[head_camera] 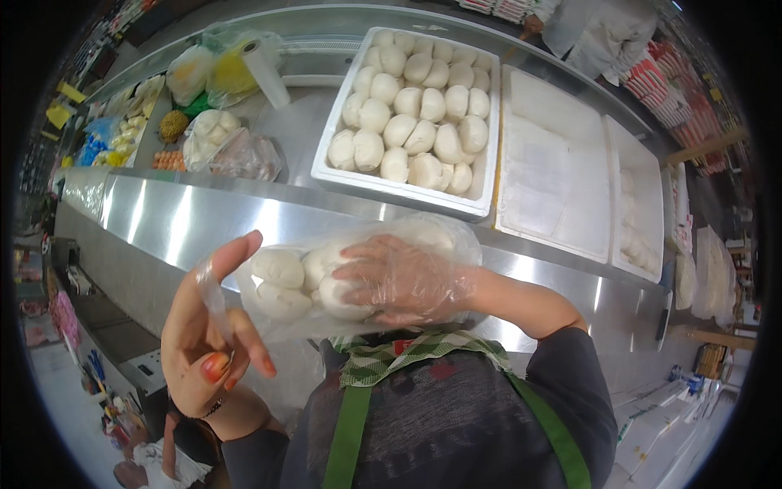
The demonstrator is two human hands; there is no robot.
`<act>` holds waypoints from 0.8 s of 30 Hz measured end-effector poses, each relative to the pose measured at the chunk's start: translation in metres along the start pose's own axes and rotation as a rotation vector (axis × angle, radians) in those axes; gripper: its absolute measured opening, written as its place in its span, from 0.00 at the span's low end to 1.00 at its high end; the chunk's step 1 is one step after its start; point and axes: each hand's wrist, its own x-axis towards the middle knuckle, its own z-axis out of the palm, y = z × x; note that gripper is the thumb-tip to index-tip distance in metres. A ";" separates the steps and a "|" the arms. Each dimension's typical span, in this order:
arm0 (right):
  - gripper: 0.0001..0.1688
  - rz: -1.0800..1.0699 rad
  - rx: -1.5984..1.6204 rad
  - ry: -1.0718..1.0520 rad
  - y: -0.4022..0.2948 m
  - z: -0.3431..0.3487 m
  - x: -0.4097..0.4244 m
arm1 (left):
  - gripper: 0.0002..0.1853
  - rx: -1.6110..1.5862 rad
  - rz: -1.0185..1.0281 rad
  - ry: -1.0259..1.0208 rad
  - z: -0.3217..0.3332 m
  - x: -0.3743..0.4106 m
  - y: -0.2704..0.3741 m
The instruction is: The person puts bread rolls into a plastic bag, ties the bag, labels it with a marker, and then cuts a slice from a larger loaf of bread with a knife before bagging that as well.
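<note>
A clear plastic bag of white rounded food pieces, mushrooms or buns by their look, lies over the front of the steel counter before me. A strip of the bag loops around my left hand, at the base of the raised finger. That hand's other fingers are partly curled, with orange colouring at the tips. My right hand shows through the plastic, seemingly inside the bag, its fingers curled over a white piece. Beyond the bag, a white foam box holds many similar pieces.
Right of the full box stand a second foam box and a third with a few white pieces. Left are a plastic-film roll, bagged goods, eggs and a spiky fruit. People stand behind the counter and at lower left.
</note>
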 end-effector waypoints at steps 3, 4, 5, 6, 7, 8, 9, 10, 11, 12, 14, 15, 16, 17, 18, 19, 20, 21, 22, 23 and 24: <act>0.27 0.134 0.170 0.268 0.003 -0.032 -0.001 | 0.50 0.010 -0.021 0.021 -0.004 -0.008 0.009; 0.27 0.215 0.212 0.381 0.012 -0.041 -0.007 | 0.49 -0.008 -0.023 0.012 -0.007 -0.009 0.006; 0.28 0.457 0.245 0.574 0.039 -0.039 -0.020 | 0.49 -0.027 -0.038 -0.018 -0.009 -0.002 0.000; 0.28 0.682 0.292 0.756 0.072 -0.034 -0.027 | 0.49 -0.040 -0.048 -0.023 -0.008 -0.004 0.001; 0.35 0.952 0.213 0.718 0.100 -0.031 -0.021 | 0.48 -0.072 -0.026 0.014 -0.005 -0.013 0.004; 0.40 1.067 0.128 0.612 0.150 -0.003 -0.044 | 0.47 -0.093 -0.018 -0.001 -0.004 -0.014 0.002; 0.45 1.173 0.048 0.507 0.195 0.030 -0.072 | 0.46 -0.104 -0.010 -0.013 -0.003 -0.015 0.000; 0.48 1.216 0.033 0.411 0.213 0.057 -0.082 | 0.46 -0.104 0.004 0.001 -0.002 -0.018 0.001; 0.51 1.268 0.006 0.321 0.225 0.081 -0.093 | 0.46 -0.149 0.006 0.066 0.002 -0.010 -0.004; 0.55 1.293 -0.014 0.218 0.233 0.096 -0.084 | 0.46 -0.149 0.000 0.071 0.002 -0.009 -0.003; 0.57 1.364 -0.142 0.111 0.224 0.107 -0.045 | 0.47 -0.162 -0.029 0.085 0.001 -0.011 -0.002; 0.59 1.399 -0.208 0.055 0.217 0.110 -0.026 | 0.47 -0.132 -0.067 0.176 0.010 -0.011 0.006; 0.58 1.462 -0.196 0.047 0.220 0.111 -0.021 | 0.47 -0.126 -0.045 0.133 0.007 -0.006 0.005; 0.58 1.515 -0.183 0.036 0.227 0.108 -0.014 | 0.46 -0.118 -0.018 0.098 0.005 -0.006 0.003; 0.58 1.572 -0.169 0.025 0.232 0.106 -0.010 | 0.46 -0.109 0.005 0.059 0.005 -0.007 0.003; 0.56 1.597 -0.205 0.048 0.236 0.106 -0.011 | 0.46 -0.113 0.009 0.076 0.006 -0.006 0.003; 0.55 1.569 -0.212 0.093 0.236 0.109 -0.012 | 0.47 -0.117 0.009 0.094 0.007 -0.006 0.003; 0.53 1.542 -0.219 0.138 0.236 0.112 -0.014 | 0.47 -0.117 0.008 0.111 0.007 -0.006 0.003; 0.52 1.511 -0.225 0.172 0.232 0.116 -0.015 | 0.47 -0.123 0.006 0.138 0.009 -0.010 0.001; 0.51 1.512 -0.228 0.194 0.228 0.116 -0.019 | 0.47 -0.141 0.032 0.162 0.010 -0.010 -0.002; 0.49 1.512 -0.230 0.216 0.229 0.115 -0.018 | 0.46 -0.158 0.057 0.187 0.009 -0.008 -0.004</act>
